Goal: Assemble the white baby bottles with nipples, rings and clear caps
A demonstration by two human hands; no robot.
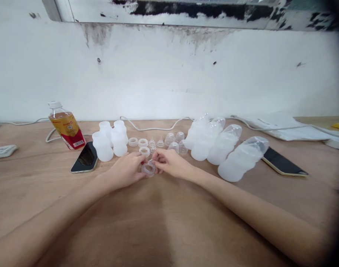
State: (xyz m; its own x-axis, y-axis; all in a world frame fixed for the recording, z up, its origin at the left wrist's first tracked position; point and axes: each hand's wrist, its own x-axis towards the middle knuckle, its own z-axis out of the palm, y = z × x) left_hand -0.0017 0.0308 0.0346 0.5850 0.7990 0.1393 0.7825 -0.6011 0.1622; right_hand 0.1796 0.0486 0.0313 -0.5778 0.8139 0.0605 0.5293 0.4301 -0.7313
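Observation:
My left hand (129, 167) grips a translucent bottle collar ring (148, 170) just above the table. At its far side, the fingers of my right hand (169, 162) pinch a clear bottle nipple (150, 161) that touches the ring; how deep it sits inside I cannot tell. Behind my hands lie loose collar rings (133, 141), a few clear nipples (160, 142) and several dome caps (174, 147). Frosted baby bottle bodies (103, 147) without tops stand left of them. On the right, several bottles with clear caps (227, 145) form a slanting row.
A drink bottle (67, 128) and a phone (85, 157) are at the left, with a white device (3, 151) farther out. Another phone (283, 162) lies behind the capped bottles. A white cable (158, 129) runs along the wall toward a white plastic bag (280, 126).

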